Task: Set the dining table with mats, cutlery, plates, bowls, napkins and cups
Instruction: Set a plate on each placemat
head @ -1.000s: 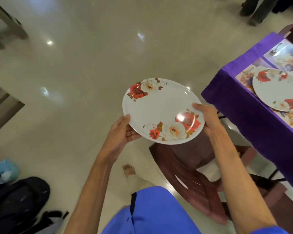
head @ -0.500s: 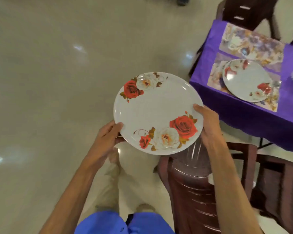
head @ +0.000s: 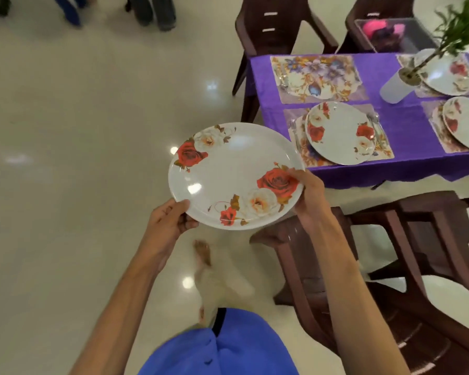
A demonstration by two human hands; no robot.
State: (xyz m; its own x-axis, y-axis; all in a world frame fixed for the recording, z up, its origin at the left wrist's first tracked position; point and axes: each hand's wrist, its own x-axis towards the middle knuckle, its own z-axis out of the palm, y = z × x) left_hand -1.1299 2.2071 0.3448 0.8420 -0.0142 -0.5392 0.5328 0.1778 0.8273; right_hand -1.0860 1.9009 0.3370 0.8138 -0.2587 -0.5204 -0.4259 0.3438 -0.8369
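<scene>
Two hands hold one white plate (head: 234, 175) with red and cream roses printed on it, level and face up, at the centre of my view, above the pale tiled floor (head: 65, 131). My left hand (head: 168, 223) grips its rim at 7 o'clock, thumb on top and fingers curled underneath. My right hand (head: 307, 193) grips the rim at 4 o'clock, thumb lying over a red rose, fingers hidden below.

At 2 o'clock from the plate stands the table (head: 406, 169), covered in a purple cloth. On it, nearest the held plate, a matching rose plate on the table (head: 339, 132) sits on a floral mat (head: 385, 150), with cutlery showing at either side of it. Beyond that, at 1 o'clock, lies a bare floral mat (head: 318, 77). Two more plates sit at the far right edge, partly cut off. A white vase (head: 395, 86) with green stems stands between them and the mats.

Dark brown plastic chairs (head: 417, 239) stand at 4 o'clock below the table, and more at 12 o'clock beyond it. My blue clothing (head: 228, 353) fills 6 o'clock, with a bare foot (head: 202, 251) above it, blurred.
</scene>
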